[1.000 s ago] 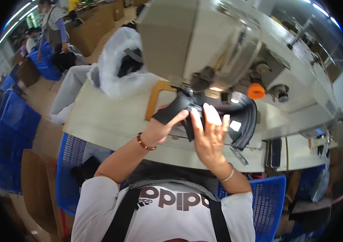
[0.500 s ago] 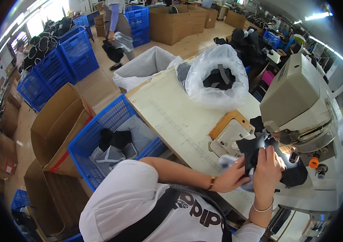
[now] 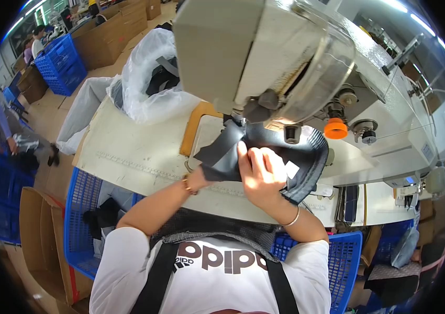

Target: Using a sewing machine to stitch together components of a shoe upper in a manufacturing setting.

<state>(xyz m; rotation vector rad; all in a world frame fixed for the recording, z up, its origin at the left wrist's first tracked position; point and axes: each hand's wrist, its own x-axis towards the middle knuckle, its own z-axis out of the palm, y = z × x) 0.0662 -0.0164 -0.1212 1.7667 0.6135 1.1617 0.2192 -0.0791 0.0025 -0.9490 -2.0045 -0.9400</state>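
Observation:
A black, slightly shiny sewn piece [image 3: 222, 157] lies beneath the head of a sewing machine [image 3: 209, 47], close to its needle. It has a curved, ridged edge on the right and a small white label [image 3: 291, 169]. My right hand [image 3: 262, 175] grips the piece from above, index finger stretched toward the needle, the other fingers bent into the material. My left hand [image 3: 197, 179] reaches in at the piece's left side; the material covers its fingers. Light from the machine falls on the work.
An orange-brown frame [image 3: 195, 128] sits left of the needle. Behind it, a clear plastic bag [image 3: 144, 68] holds black pieces. Blue crates [image 3: 82, 209] stand at the table's left and by my right side. A cardboard box [image 3: 42, 235] is at far left, and a person walks there.
My view has swung to the right and nearer the machine. The black piece now lies spread under the machine head, and my left hand has gone behind its material.

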